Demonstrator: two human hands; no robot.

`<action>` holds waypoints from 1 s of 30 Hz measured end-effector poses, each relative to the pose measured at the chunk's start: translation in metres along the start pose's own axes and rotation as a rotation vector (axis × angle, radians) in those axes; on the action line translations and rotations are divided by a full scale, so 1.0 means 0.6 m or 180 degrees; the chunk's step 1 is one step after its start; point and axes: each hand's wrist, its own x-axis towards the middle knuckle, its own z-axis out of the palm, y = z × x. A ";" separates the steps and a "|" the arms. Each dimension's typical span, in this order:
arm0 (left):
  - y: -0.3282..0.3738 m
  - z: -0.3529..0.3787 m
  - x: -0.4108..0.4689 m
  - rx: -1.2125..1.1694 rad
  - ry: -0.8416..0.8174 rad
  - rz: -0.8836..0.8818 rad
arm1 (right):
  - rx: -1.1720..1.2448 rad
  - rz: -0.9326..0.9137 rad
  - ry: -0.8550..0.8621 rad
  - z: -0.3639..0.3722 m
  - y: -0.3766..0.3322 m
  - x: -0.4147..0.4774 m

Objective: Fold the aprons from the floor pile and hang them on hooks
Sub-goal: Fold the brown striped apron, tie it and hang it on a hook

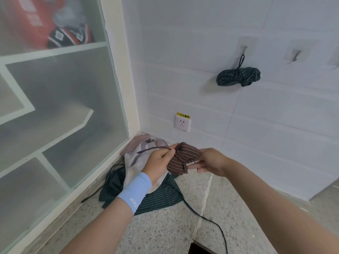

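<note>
Label (183, 115) above socket (182, 124), yellow: 小心触电 | wristband (135, 191) logo unreadable | left grip (161, 160) pinches cord (154, 148) | right grip (211, 163) clasps rolled brown striped apron (185, 156), over floor pile (161, 198) | green apron (238, 76) hangs on hook (244, 49)

Bright, even, diffuse light on the white tiled wall (183, 43), only faint soft shadow beside the hung bundle (238, 76); wide-angle bowing of straight lines toward the edges, frosted cabinet glass (64, 92) hazing its contents, overall slight softness.
</note>
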 end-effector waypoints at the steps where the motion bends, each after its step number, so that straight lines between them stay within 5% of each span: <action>1: -0.007 0.000 0.001 0.0087 -0.0016 0.0065 | 0.0453 0.0123 -0.0130 -0.004 0.001 0.004; 4: -0.042 -0.004 0.014 0.0618 -0.0130 0.0266 | 0.1168 0.0357 -0.0338 -0.005 0.018 0.023; 10: -0.108 -0.003 0.012 0.1021 -0.0080 -0.0123 | 0.0771 0.0115 0.0299 0.022 0.089 0.076; 21: -0.293 0.028 0.019 0.1965 -0.0529 -0.0881 | 0.0311 0.0182 0.0572 0.083 0.298 0.127; 30: -0.379 0.092 0.005 0.1182 0.0165 -0.1328 | 0.0786 0.0578 0.1189 0.101 0.393 0.161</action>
